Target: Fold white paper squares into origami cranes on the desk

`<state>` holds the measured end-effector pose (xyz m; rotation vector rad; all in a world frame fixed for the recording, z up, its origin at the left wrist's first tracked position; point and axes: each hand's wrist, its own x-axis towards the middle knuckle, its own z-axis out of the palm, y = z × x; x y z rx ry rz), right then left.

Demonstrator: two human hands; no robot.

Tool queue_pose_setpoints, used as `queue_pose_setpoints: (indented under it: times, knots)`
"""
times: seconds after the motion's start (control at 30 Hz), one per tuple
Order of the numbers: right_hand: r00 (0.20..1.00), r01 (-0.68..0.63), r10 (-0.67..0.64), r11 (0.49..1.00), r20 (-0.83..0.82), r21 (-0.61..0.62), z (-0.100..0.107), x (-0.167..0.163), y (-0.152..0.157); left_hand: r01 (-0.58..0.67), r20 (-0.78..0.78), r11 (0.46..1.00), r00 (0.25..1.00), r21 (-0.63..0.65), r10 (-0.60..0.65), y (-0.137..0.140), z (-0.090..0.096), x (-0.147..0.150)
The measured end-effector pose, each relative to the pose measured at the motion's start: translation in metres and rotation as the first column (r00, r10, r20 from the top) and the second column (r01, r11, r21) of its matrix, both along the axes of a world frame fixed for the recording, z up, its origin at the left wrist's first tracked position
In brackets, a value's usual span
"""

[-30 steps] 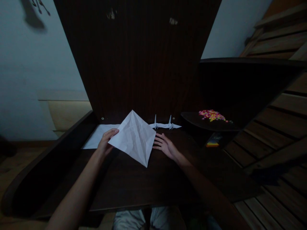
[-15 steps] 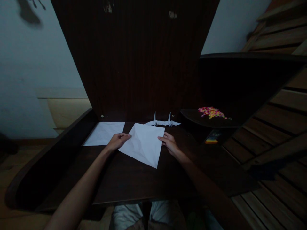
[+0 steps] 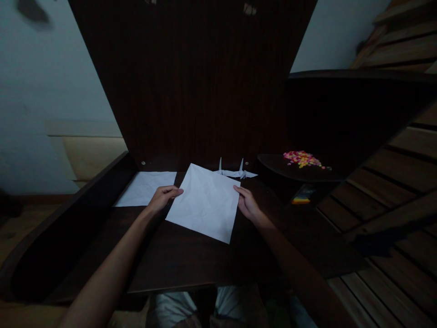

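Head view: a dark bench [image 3: 177, 269] in dim light; such gloom could make faint creases hard to read, so an edge might be misjudged.
Sheet [image 3: 146, 189]: white, lying at the back left of the bench, just beyond the left hand [image 3: 164, 197]; a careless sweep of those knuckles could drag or crumple it.
Left hand: pinching the paper [image 3: 205, 202] at its left edge, thumb on top; too hard a squeeze could dent that edge, too loose a one could let it slip.
Paper: spread over the middle of the bench between both hands, turned askew, faint creases across it; whether its near edge touches the wood I cannot tell. Uneven pull from the two sides could skew or tear it, and the existing creases could lead a new one astray.
Cranes [image 3: 242, 175]: two, folded white, at the foot of the back panel [image 3: 191, 91], the left one partly hidden by the paper; a forward push of the paper's far edge could topple them.
Right hand: thumb on the paper near its right corner, fingers beneath; a slip there could bend the corner.
Bits [image 3: 302, 159]: a colourful heap on the shelf [image 3: 273, 166] at right; a stray elbow could scatter them.
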<state>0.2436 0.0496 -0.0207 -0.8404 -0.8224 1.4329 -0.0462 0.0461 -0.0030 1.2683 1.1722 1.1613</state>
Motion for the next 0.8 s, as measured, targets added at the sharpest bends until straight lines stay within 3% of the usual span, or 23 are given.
queue_pose_setpoints:
  times: [0.23,0.37,0.57,0.7,0.8]
  knots:
    - [0.995,-0.024,0.023,1.0,-0.101,-0.008,0.001,-0.002,-0.002,0.044,0.242,0.998,0.97,-0.039,-0.034,-0.006,0.002,0.011]
    - [0.99,-0.068,0.068,0.998,-0.122,0.004,0.006,-0.006,-0.007,0.056,0.259,0.993,0.965,-0.101,-0.028,-0.009,0.002,0.018]
    - [0.992,-0.049,0.049,0.999,-0.117,0.0,0.008,-0.012,-0.01,0.088,0.302,0.992,0.952,-0.089,-0.058,-0.014,0.006,0.021]
    - [0.998,0.005,-0.005,1.0,-0.062,-0.001,0.006,-0.02,-0.01,0.027,0.33,0.999,0.944,-0.029,-0.016,-0.012,0.003,0.025]
    - [0.996,-0.084,0.083,0.995,-0.02,-0.05,0.002,-0.026,-0.014,-0.035,0.311,0.999,0.95,-0.017,0.039,-0.012,0.001,0.027]
